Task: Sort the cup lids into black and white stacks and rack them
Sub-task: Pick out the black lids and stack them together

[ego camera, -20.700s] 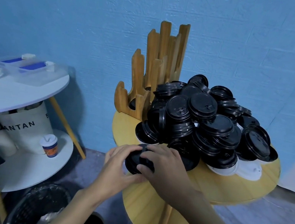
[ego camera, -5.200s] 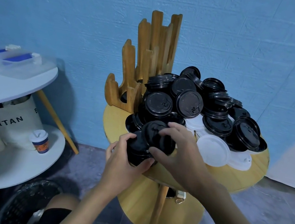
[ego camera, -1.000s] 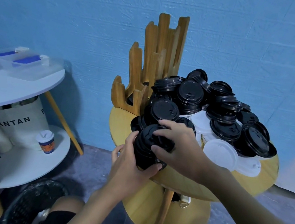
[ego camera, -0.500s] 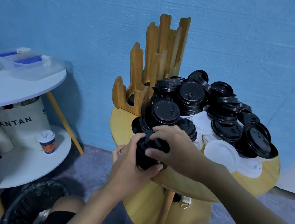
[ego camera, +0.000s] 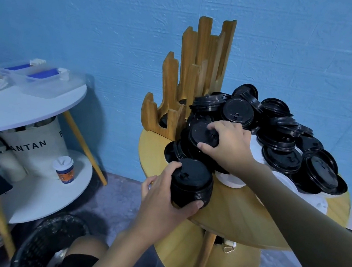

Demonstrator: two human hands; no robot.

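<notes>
- The sorting step is judged to be in hand: black lids are being gathered into one stack, and nothing is yet being carried to the rack.
- The black stack (ego camera: 192, 184) is gripped by the left hand (ego camera: 164, 202), with fingers and thumb curled round its side. It is held at the near edge of the round wooden surface (ego camera: 238, 216), just in front of the pile (ego camera: 284, 147).
- The right hand (ego camera: 228, 147) is laid over a single black lid (ego camera: 198, 134) at the pile's near-left side, with thumb and fingertips curled onto its rim. Whether that lid has been lifted free cannot be told.
- White lids (ego camera: 230, 181) are seen under and beside the black ones, not yet gathered.
- The wooden rack (ego camera: 198, 55) stands upright at the rear left of the surface, just beside the pile.
- For the next move, the pinched lid should be lifted clear without neighbours being dragged along, then brought over the stack and seated squarely on its top lid. The stack should be kept level meanwhile.
- Most of the pile is judged to be unsorted, so racking lies well ahead.
</notes>
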